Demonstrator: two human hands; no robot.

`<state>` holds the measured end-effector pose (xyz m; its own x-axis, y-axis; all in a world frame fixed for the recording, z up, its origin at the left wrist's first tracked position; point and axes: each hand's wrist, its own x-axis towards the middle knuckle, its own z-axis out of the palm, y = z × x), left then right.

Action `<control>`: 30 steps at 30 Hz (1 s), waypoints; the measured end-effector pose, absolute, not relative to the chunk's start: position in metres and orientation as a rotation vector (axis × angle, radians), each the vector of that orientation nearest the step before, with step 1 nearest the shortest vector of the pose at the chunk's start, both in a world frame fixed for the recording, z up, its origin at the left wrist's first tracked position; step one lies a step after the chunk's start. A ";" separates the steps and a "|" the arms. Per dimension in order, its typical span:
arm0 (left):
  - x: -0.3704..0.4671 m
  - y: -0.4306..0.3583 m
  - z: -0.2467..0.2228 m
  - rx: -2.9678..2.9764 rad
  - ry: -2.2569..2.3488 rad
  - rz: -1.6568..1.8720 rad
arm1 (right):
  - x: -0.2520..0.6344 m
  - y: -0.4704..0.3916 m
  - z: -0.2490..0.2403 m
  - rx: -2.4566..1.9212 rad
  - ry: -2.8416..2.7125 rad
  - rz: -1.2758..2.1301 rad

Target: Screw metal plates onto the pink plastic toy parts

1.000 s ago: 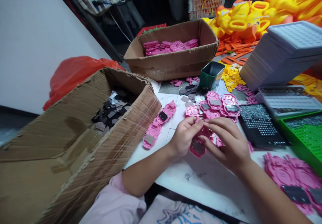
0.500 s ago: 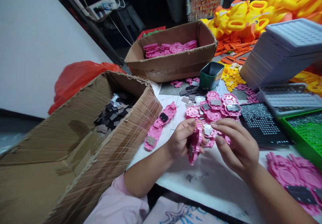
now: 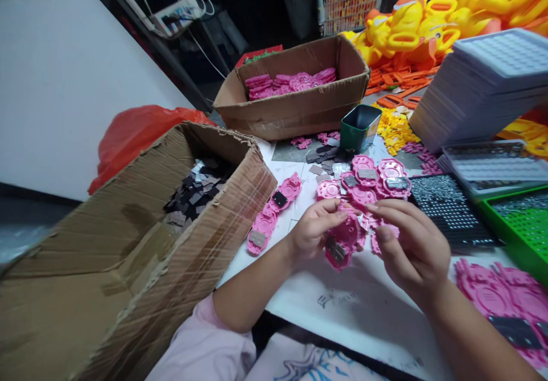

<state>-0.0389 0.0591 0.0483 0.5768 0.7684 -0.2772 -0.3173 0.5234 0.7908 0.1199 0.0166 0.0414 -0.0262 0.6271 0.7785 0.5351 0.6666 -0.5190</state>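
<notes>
My left hand (image 3: 315, 228) grips a pink plastic casing (image 3: 346, 233) by its upper edge, thumb on the near side. A grey metal plate (image 3: 335, 249) sits in the casing's lower end. Just to the right hovers my right hand (image 3: 417, 249), its fingers stretched toward the casing and its thumb apart from them; nothing shows between them. Behind both hands lies a cluster of pink casings (image 3: 363, 167), several with metal plates in them. More pink casings (image 3: 262, 227) lie left of my hands, one with a black plate and one with a grey plate.
An open carton (image 3: 222, 215) with dark and grey flat pieces stands on the left. Behind is another carton (image 3: 291, 115) of pink parts. A green cup (image 3: 359, 129), black screw tray (image 3: 449, 212), green tray (image 3: 520, 238) and stacked white trays (image 3: 471, 95) stand around the right side.
My left hand has turned the pink casing from edge-on so its face with the metal plate shows more. My right hand has shifted slightly right, fingers still extended.
</notes>
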 end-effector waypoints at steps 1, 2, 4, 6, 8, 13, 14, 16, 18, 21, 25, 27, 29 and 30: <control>-0.038 0.058 0.047 0.761 0.673 0.711 | 0.120 0.017 0.041 -0.951 -1.686 0.089; -0.038 0.056 0.047 0.767 0.666 0.710 | 0.120 0.017 0.041 -0.948 -1.694 0.080; -0.038 0.054 0.046 0.783 0.653 0.704 | 0.119 0.017 0.041 -0.947 -1.713 0.054; -0.039 0.053 0.045 0.791 0.652 0.678 | 0.119 0.018 0.039 -0.946 -1.734 0.044; -0.039 0.052 0.045 0.802 0.657 0.656 | 0.118 0.018 0.038 -0.945 -1.737 0.046; -0.038 0.058 0.045 0.850 0.653 0.770 | 0.118 0.016 0.037 -0.961 -1.733 0.046; -0.038 0.059 0.045 0.852 0.654 0.784 | 0.118 0.016 0.038 -0.964 -1.734 0.054; -0.039 0.061 0.045 0.852 0.636 0.791 | 0.118 0.015 0.038 -0.975 -1.723 0.073; -0.042 0.063 0.045 0.864 0.610 0.791 | 0.119 0.015 0.038 -0.992 -1.698 0.082; -0.048 0.065 0.046 0.970 0.662 0.768 | 0.119 0.016 0.037 -1.014 -1.667 0.069; -0.057 0.074 0.055 1.385 0.939 0.835 | 0.119 0.021 0.036 -1.033 -1.651 0.034; -0.063 0.076 0.065 1.710 1.168 0.799 | 0.118 0.023 0.035 -1.042 -1.649 0.017; -0.070 0.074 0.075 1.990 1.375 0.680 | 0.118 0.024 0.034 -1.044 -1.649 0.016; -0.074 0.070 0.078 2.090 1.456 0.620 | 0.118 0.024 0.035 -1.044 -1.647 0.018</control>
<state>-0.0735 0.0702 0.0782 0.3191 0.9446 0.0761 0.7096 -0.2914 0.6415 0.1177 0.0242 0.0346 0.0226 0.6279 0.7780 0.6112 0.6072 -0.5078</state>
